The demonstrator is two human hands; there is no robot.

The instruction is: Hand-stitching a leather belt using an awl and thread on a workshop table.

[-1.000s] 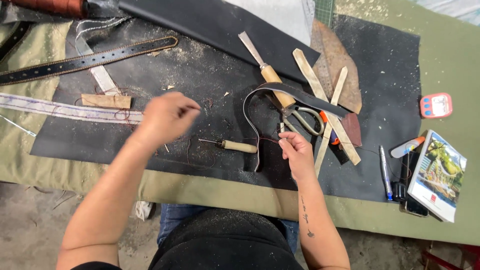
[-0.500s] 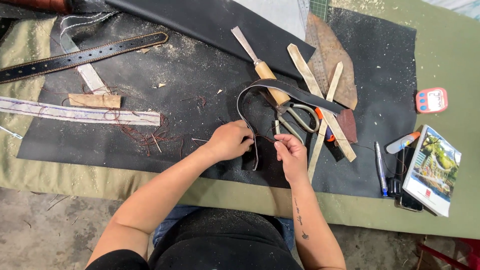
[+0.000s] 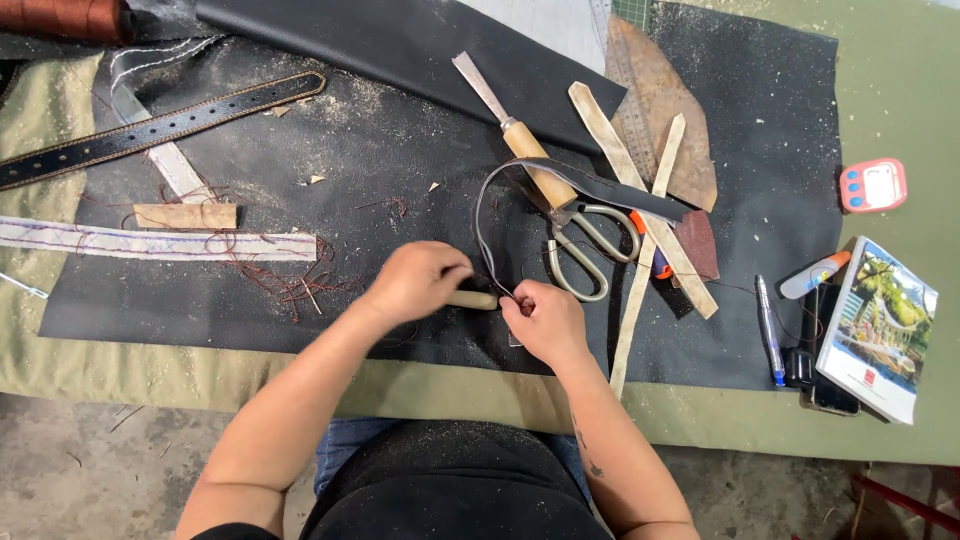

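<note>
My left hand [image 3: 415,283] is closed around the pale wooden handle of an awl [image 3: 475,299] that points toward my right hand. My right hand [image 3: 545,320] pinches the near end of a thin black leather strap [image 3: 520,172], which loops up and away across the black leather sheet [image 3: 380,150]. Both hands meet near the sheet's front edge, almost touching. The awl's tip and the strap's end are hidden between my fingers.
Scissors [image 3: 585,245], a wood-handled chisel [image 3: 515,135], tan leather strips [image 3: 640,210] and a brown scrap lie beyond my hands. A stitched black belt [image 3: 160,125], a pale strip and red thread scraps [image 3: 290,285] sit left. A pen, booklet [image 3: 880,330] and pink timer [image 3: 872,186] lie right.
My left hand came in from the left, took up the awl that lay on the sheet, and now holds it against the strap end in my right hand.
</note>
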